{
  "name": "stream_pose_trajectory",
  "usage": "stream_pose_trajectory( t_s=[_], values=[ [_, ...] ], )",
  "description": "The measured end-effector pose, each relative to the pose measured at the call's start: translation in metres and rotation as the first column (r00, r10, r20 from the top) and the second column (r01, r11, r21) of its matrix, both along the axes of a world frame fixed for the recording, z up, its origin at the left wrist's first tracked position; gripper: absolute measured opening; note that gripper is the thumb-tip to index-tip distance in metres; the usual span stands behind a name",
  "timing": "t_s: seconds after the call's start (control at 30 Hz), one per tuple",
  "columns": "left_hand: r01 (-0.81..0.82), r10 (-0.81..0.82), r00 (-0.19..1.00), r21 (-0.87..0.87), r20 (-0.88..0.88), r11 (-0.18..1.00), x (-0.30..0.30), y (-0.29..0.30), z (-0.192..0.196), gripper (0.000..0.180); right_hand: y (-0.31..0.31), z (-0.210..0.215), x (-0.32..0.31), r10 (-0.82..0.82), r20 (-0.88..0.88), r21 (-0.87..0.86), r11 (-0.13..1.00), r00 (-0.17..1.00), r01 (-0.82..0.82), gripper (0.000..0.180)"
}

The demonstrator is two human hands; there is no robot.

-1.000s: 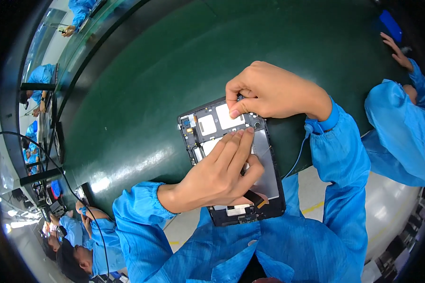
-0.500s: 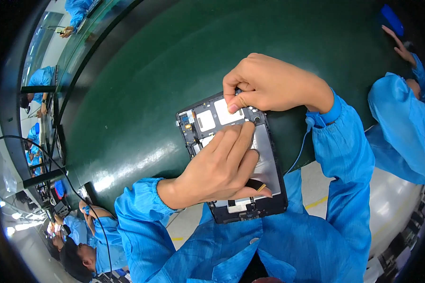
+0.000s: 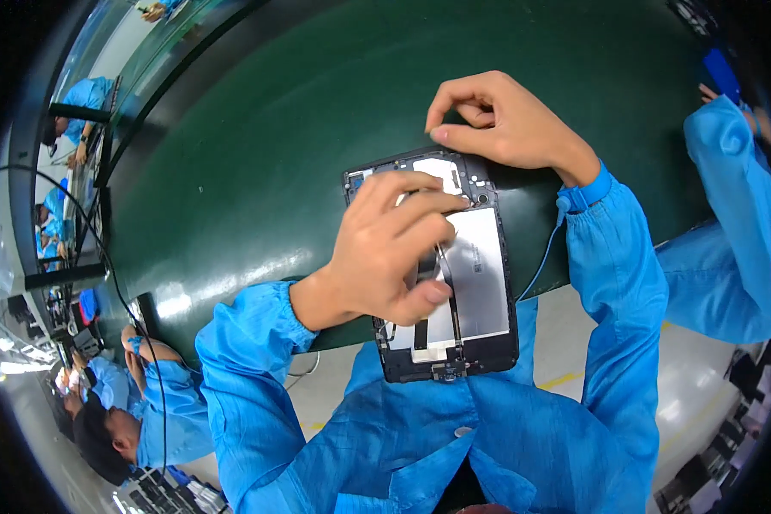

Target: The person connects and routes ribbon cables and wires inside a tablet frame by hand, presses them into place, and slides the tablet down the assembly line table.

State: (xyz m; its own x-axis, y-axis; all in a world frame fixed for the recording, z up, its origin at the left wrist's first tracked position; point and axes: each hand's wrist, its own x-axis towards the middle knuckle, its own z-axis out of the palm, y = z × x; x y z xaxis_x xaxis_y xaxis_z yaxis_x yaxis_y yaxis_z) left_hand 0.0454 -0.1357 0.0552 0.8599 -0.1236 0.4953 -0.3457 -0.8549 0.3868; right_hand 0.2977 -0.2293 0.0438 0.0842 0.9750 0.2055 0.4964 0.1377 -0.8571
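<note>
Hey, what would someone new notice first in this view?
First the opened tablet at the centre, on the near edge of the dark green table, with its grey inner plate bared. The left hand lies across its middle and the right hand pinches at its top edge. Both arms wear bright blue sleeves.

White rectangular label (image 3: 439, 168): top end of opened tablet chassis (image 3: 488, 343), on green counter (image 3: 257, 154). No packages, signs, lit screens visible.
</note>
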Motion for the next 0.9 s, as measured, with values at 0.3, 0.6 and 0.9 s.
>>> stream_pose_trajectory(
  t_s=[0.3, 0.6, 0.9],
  values=[
    [-0.053, -0.019, 0.942, 0.204, 0.335, 0.978, -0.088, 0.021, -0.016, 0.036, -0.008, 0.009, -0.014, -0.154, 0.090, 0.209, 0.969, 0.984, 0.133, 0.016],
    [0.097, -0.383, 0.838, 0.585, 0.389, 0.806, -0.104, -0.003, -0.017, 0.016, -0.031, 0.045, -0.097, 0.415, 0.229, 0.147, 0.879, 0.880, -0.453, 0.020],
    [0.174, -0.388, 0.839, 0.487, 0.382, 0.856, -0.092, -0.008, -0.022, 0.034, -0.041, 0.033, -0.111, 0.445, 0.338, -0.029, 0.886, 0.829, -0.463, 0.021]
  ],
)
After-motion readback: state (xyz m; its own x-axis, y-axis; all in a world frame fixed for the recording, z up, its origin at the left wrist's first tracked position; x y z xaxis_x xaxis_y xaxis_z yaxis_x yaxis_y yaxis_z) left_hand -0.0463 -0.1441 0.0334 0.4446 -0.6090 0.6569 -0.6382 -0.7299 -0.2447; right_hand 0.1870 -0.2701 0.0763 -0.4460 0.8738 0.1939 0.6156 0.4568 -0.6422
